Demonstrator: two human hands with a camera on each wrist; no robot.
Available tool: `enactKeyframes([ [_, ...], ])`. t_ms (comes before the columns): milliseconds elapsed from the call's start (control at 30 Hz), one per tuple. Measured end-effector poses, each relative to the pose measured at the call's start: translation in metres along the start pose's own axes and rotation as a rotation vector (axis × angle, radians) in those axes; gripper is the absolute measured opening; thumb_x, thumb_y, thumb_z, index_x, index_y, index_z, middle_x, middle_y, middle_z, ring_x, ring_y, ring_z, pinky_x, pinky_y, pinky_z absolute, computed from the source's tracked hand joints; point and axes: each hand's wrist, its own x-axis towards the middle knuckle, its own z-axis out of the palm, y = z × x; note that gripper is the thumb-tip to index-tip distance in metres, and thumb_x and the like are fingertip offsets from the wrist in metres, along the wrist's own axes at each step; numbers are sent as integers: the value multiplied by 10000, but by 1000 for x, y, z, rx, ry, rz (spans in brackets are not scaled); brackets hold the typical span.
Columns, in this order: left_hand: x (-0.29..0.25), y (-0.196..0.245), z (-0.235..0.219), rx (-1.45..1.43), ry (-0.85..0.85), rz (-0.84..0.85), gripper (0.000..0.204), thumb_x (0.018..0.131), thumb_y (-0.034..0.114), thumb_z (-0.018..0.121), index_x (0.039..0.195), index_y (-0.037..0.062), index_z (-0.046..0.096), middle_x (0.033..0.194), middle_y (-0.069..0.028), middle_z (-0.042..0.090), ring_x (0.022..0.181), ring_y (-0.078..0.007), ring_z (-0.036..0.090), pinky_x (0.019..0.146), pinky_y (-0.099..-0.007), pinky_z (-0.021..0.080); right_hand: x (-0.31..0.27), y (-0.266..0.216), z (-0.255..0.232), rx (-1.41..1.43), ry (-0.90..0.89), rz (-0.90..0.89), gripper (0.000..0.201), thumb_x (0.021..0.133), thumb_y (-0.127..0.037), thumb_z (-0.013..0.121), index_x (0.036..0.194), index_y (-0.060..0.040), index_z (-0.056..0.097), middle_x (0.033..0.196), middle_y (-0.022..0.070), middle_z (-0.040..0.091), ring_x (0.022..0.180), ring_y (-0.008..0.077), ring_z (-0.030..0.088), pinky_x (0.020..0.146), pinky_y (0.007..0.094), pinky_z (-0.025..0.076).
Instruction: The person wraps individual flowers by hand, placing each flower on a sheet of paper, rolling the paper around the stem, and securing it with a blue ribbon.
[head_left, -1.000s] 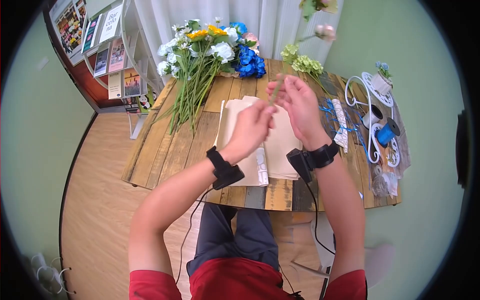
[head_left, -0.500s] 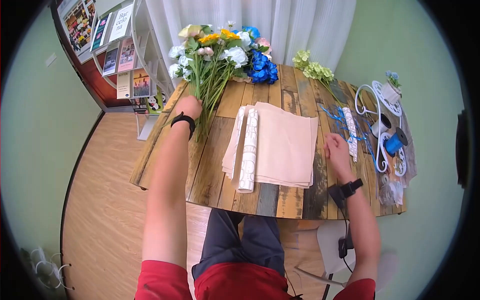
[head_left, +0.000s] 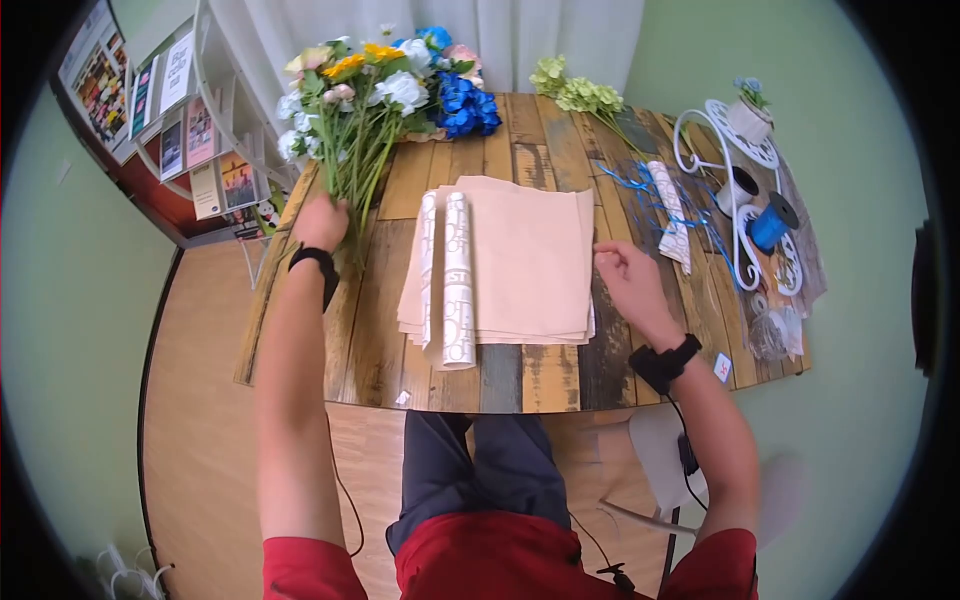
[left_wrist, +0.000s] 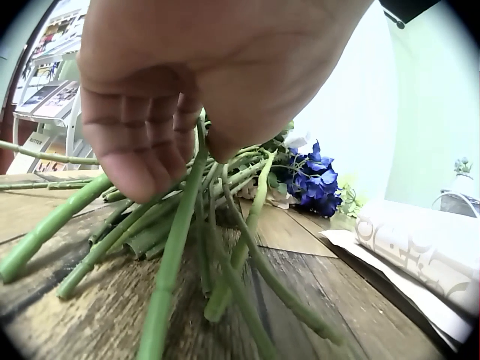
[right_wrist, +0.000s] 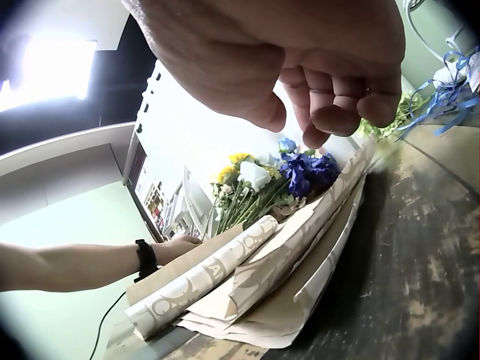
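A bunch of flowers with long green stems (head_left: 375,185) lies at the back left of the table. My left hand (head_left: 322,222) is down at the lower stems. In the left wrist view, its thumb and fingers pinch a green stem (left_wrist: 178,255), with several other stems fanned out beneath. A cream rose (head_left: 310,60) and pink buds (head_left: 338,93) rest on top of the bunch. My right hand (head_left: 632,285), fingers loosely bent and holding nothing, hovers by the right edge of stacked beige wrapping paper (head_left: 530,260). The paper's printed left side curls into a roll (head_left: 457,285).
Green hydrangeas (head_left: 590,97) lie at the back. On the right are a small printed paper roll (head_left: 668,215) with blue ribbon, a blue ribbon spool (head_left: 772,222), a white spool (head_left: 737,190) and a white metal stand (head_left: 745,265). A magazine rack (head_left: 200,130) stands left.
Both hands were together over the paper, holding a stem with pink buds. The left hand moved to the bunch, where the cream rose and buds now lie; the right lowered to the paper's edge.
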Motion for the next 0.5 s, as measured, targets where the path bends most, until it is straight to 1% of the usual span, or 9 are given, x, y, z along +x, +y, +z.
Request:
enactKeyframes([
  [67,-2,-7,3,-130,85,125,362,916,373,598,1011,26,640,923,-236,679,916,-409,644,773,-483,504,-4,7,-2,19,-8,0,208,917,-154,629,1038,14,654,642,31,572,553,82,488,539,261,414],
  [133,-5,-1,3,-334,193,51,305,919,319,610,975,21,633,831,-236,669,835,-425,634,734,-470,499,-5,20,-8,1,15,16,217,910,-164,638,1028,17,653,641,39,584,555,90,501,536,270,417],
  [167,-1,-3,9,-417,219,63,302,947,301,597,936,0,624,707,-185,659,679,-361,652,626,-423,510,-5,28,-12,-17,30,31,213,908,-167,640,1021,14,654,631,40,578,553,96,505,535,275,418],
  [200,0,-2,13,-422,211,71,302,947,301,597,936,0,624,707,-185,659,679,-361,652,626,-423,510,-5,35,-18,-35,42,45,210,906,-169,642,1014,11,655,622,41,572,550,102,508,535,280,419],
  [300,-5,9,7,-666,-188,-96,404,1024,336,474,873,-20,589,615,-81,571,492,-178,570,436,-335,446,3,49,-35,-143,119,83,188,898,-173,638,974,-2,658,623,51,575,563,135,533,552,306,434],
  [367,0,11,16,-741,-177,-121,402,1028,333,460,872,-18,579,621,-89,568,482,-185,557,433,-340,448,14,64,-50,-272,182,111,198,884,-189,640,966,-9,653,668,95,620,614,237,603,602,374,474],
  [400,3,11,19,-810,-163,-150,400,1032,330,446,872,-16,569,627,-97,564,472,-193,545,431,-345,450,22,74,-59,-271,181,108,198,884,-189,640,966,-9,653,668,95,620,614,237,603,602,374,474],
  [467,4,14,21,-856,-178,-169,400,1035,331,436,869,-14,554,633,-96,554,465,-189,529,426,-339,453,38,97,-68,-467,270,95,236,875,-198,642,977,15,646,807,180,653,776,342,643,696,449,493],
  [500,4,16,21,-862,-185,-170,415,1035,334,427,865,-19,560,637,-98,564,479,-196,548,430,-346,464,45,112,-73,-453,260,87,236,875,-198,642,977,15,646,807,180,653,776,342,643,696,449,493],
])
